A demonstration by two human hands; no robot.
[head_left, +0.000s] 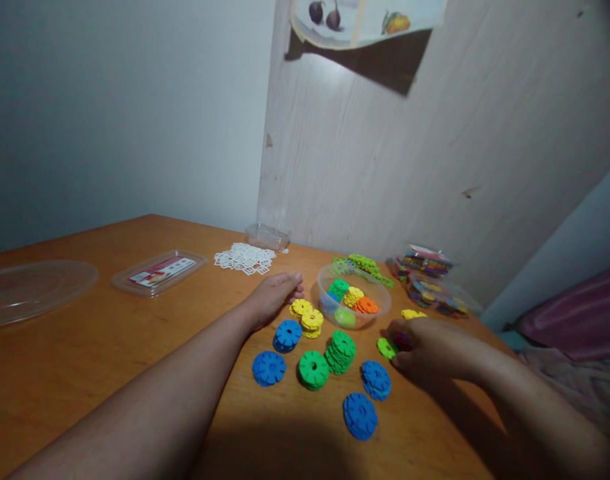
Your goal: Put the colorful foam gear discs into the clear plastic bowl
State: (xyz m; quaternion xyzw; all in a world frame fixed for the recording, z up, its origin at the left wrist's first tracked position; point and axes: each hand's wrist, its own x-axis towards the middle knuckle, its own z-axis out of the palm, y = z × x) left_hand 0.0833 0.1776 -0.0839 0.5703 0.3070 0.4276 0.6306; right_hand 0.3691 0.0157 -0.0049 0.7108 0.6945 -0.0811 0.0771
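My left hand (277, 297) rests on the table with its fingers curled in and nothing seen in them, just behind two yellow stacks (312, 322) of notched plastic discs. At the right, my right hand (425, 347) has its thumb and fingers closed on a light green notched disc (386, 348); a dark reddish piece shows partly under the fingers. Yellow discs (412, 314) lie just behind that hand. Between my hands stand blue stacks (287, 335) and green stacks (341, 351) of discs. A clear round tub (355, 320) holds green, blue, yellow, orange and light green discs.
White square pieces (245, 258) lie heaped at the back, before a clear box (267, 236). Left are a labelled clear lid (159, 272) and a large round lid (35, 290). Light green pieces (365, 265) and filled clear containers (425, 260) stand at the back right.
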